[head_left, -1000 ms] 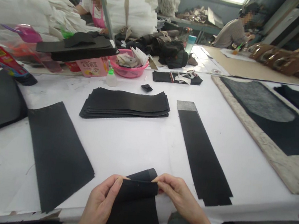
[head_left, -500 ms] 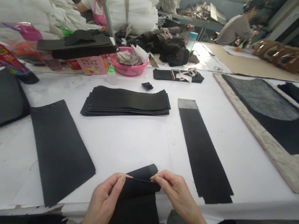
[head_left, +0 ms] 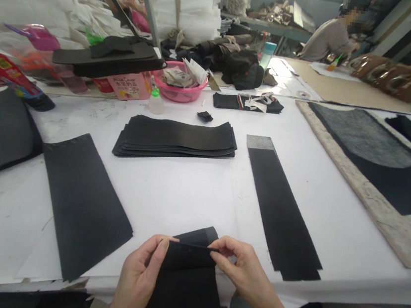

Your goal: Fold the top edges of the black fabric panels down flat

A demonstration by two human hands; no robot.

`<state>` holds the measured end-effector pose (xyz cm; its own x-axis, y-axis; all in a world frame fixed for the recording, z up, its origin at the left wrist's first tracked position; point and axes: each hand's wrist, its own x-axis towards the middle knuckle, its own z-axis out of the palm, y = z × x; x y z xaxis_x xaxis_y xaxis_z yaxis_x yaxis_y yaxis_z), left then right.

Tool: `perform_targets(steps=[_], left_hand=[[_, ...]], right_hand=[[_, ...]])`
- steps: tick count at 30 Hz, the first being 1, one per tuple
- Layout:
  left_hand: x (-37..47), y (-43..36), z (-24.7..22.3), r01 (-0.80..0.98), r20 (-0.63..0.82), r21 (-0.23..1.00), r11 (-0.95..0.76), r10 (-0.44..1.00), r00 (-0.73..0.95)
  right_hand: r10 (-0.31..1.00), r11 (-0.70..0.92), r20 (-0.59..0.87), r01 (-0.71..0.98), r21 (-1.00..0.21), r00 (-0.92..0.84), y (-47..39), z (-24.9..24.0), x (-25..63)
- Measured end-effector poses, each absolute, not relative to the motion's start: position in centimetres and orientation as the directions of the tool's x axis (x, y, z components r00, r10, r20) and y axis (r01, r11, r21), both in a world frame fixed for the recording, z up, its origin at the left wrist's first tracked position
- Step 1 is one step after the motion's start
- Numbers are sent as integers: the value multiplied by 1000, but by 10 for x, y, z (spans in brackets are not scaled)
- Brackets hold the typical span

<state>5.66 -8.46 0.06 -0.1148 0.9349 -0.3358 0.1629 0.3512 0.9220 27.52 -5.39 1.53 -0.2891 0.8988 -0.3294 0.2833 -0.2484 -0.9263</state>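
Note:
At the table's near edge, a black fabric piece [head_left: 184, 291] hangs toward me with its top edge folded over. My left hand [head_left: 142, 271] pinches the fold's left end between thumb and fingers. The right end is pinched by my right hand [head_left: 240, 263]. Behind the fold, another part of black material [head_left: 197, 234] lies on the white table [head_left: 186, 191]; whether it belongs to the same piece I cannot tell. A long black strip [head_left: 281, 208] with a grey end lies right of my hands. Left of them is a wide black panel [head_left: 85, 204].
A stack of black pieces [head_left: 177, 140] lies mid-table. Behind it are a small green-capped bottle [head_left: 155, 102], a pink basin [head_left: 179, 91] and a black bundle [head_left: 230, 101]. A board with black fabric [head_left: 377, 155] lies at right. Two people work beyond.
My right hand's fingers have shifted slightly on the fold, and the folded edge looks straighter. In the back left, a person has raised a dark flat piece.

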Motion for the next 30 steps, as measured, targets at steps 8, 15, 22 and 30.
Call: perform_targets(steps=[8, 15, 22, 30], left_hand=[[56, -88, 1, 109, -368, 919, 379, 924, -108], [57, -85, 1, 154, -334, 925, 348, 936, -110], [57, -87, -5, 89, -405, 906, 413, 909, -94], [55, -88, -13, 43, -447, 892, 450, 892, -58]], right_hand=[[901, -262, -334, 267, -927, -276, -55, 16, 275], [898, -266, -335, 257, -929, -284, -56, 14, 277], [890, -291, -348, 219, -931, -296, -58, 8, 279], [884, -355, -379, 135, -925, -273, -59, 4, 276]])
